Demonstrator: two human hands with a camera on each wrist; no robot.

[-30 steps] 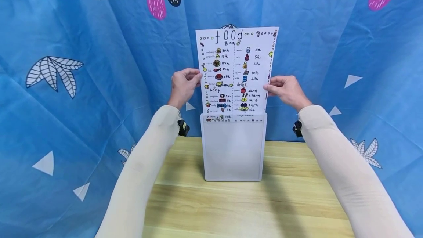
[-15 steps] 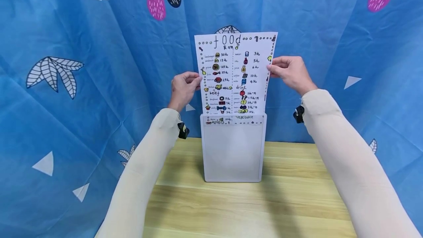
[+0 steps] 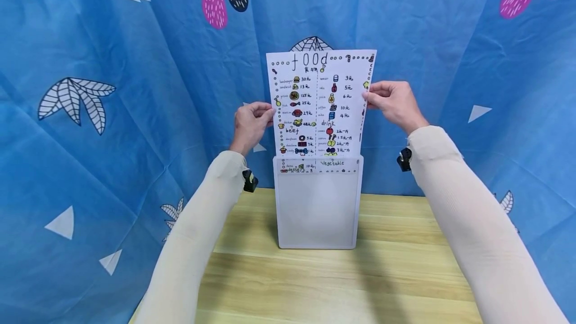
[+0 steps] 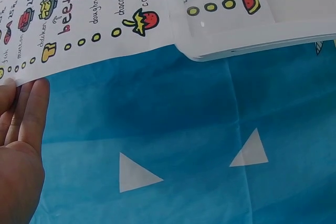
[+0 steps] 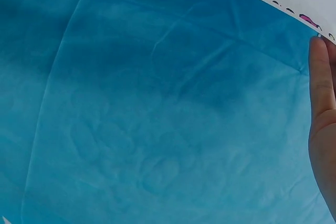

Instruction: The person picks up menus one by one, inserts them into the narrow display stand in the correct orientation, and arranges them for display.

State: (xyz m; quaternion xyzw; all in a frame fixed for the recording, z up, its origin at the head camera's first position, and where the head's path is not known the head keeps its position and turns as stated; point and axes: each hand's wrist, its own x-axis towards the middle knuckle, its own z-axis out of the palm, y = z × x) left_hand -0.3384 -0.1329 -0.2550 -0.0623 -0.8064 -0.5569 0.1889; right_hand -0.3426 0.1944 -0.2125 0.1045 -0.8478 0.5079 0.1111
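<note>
Head view, left hand (image 3: 250,125): pinching handwritten food menu (image 3: 324,114) at nine o'clock.
Right hand (image 3: 396,105): pinching near three, slightly higher.
Menu: bottom strip inside twelve-o'clock end of translucent sleeve (image 3: 317,209).
Change: slid lower; insertion apparently advancing.

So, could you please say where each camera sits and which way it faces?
Head: head-worn, facing forward and down at the sheet and holder; left hand, right hand and sleeves show.
Left wrist: worn there, facing the sheet's edge and holder's corner; part of the left hand shows.
Right wrist: worn there, facing the curtain and sheet's edge; part of the right hand shows.
Head and left wrist share the holder.
</note>
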